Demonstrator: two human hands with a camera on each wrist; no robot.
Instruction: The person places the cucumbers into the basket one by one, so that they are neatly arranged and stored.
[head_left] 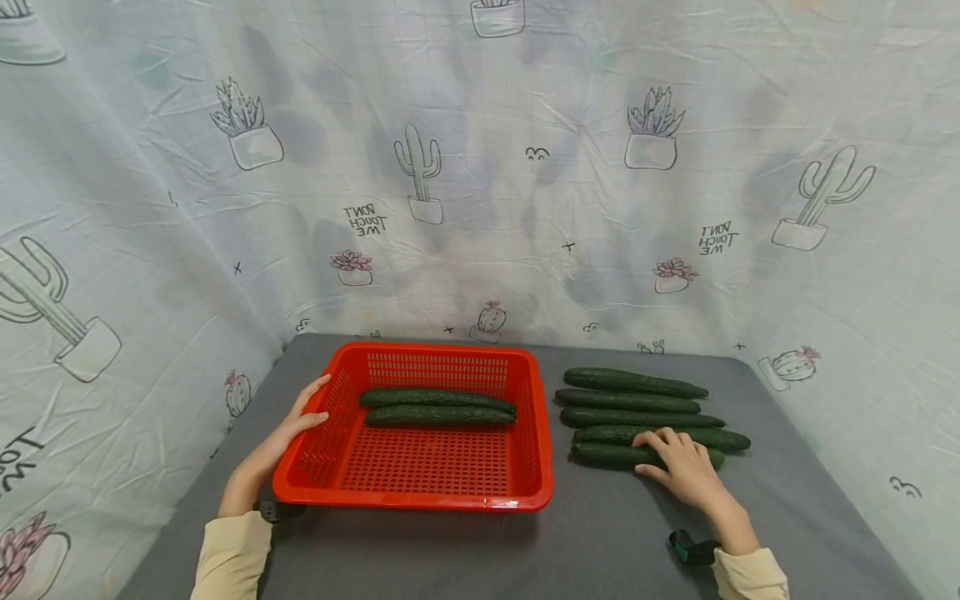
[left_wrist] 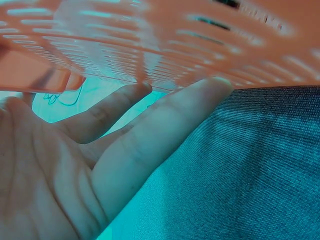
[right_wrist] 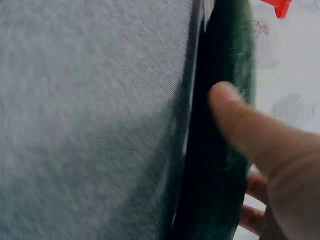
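My right hand (head_left: pixel 684 472) is over the nearest dark green cucumber (head_left: pixel 611 455) of a row at the right. In the right wrist view its thumb lies against one side of that cucumber (right_wrist: pixel 220 165), with other fingers showing past the far side. Several more cucumbers (head_left: pixel 633 402) lie parallel behind it. My left hand (head_left: pixel 288 429) is at the left side of a red plastic basket (head_left: pixel 412 500). Seen from the left wrist, its fingers are fairly straight, tips right at the slotted wall. Two cucumbers (head_left: pixel 438 415) lie side by side inside the basket.
A grey cloth-covered table (head_left: pixel 600 542) carries everything. White fabric (head_left: pixel 480 208) printed with potted cacti hangs behind it and along both sides. The basket's right rim (head_left: pixel 546 433) stands close to the left ends of the cucumber row.
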